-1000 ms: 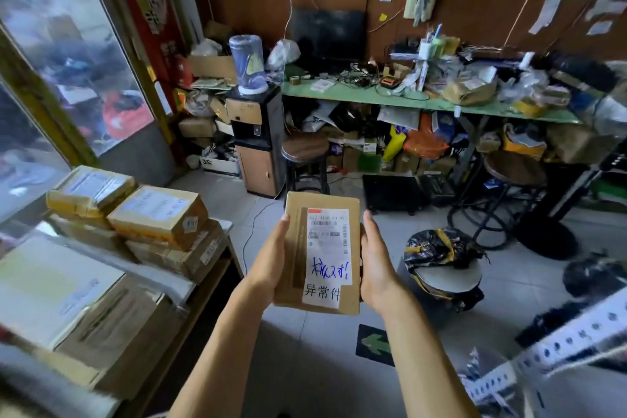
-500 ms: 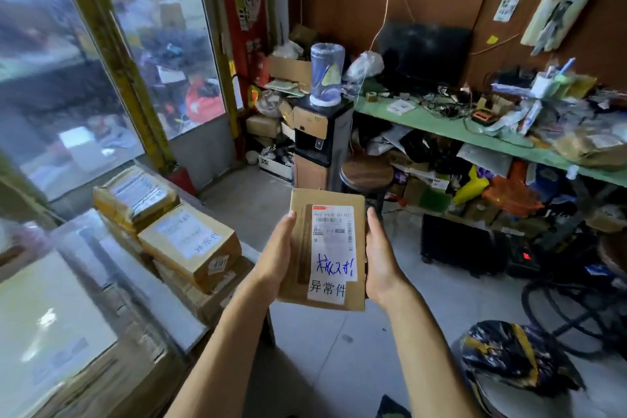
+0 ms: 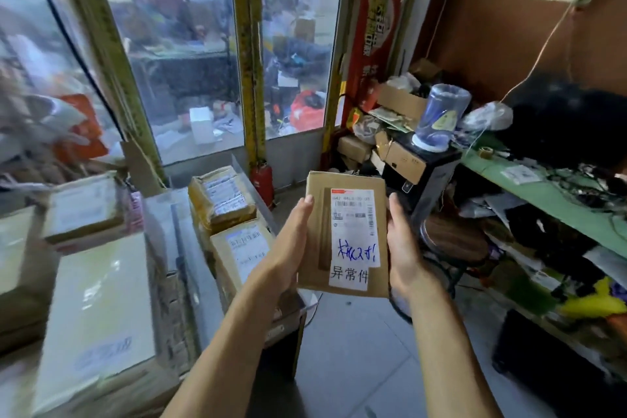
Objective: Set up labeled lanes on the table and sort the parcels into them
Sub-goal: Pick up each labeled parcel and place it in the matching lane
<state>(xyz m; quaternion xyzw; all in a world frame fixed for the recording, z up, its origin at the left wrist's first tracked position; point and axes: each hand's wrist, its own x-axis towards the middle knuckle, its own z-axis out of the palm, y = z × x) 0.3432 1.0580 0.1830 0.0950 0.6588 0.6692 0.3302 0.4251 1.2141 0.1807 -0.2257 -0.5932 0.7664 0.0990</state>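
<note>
Parcel (image 3: pixel 346 237) in my hands: plain brown card, white label (image 3: pixel 354 241) with blue scrawl, black print. Bench (image 3: pixel 543 193) pale green. Banner (image 3: pixel 376 41) red, gold lettering. Window frame (image 3: pixel 252 54) yellow.

Both hands (image 3: pixel 342 248) forward, fingers (image 3: pixel 395 210) extended
</note>
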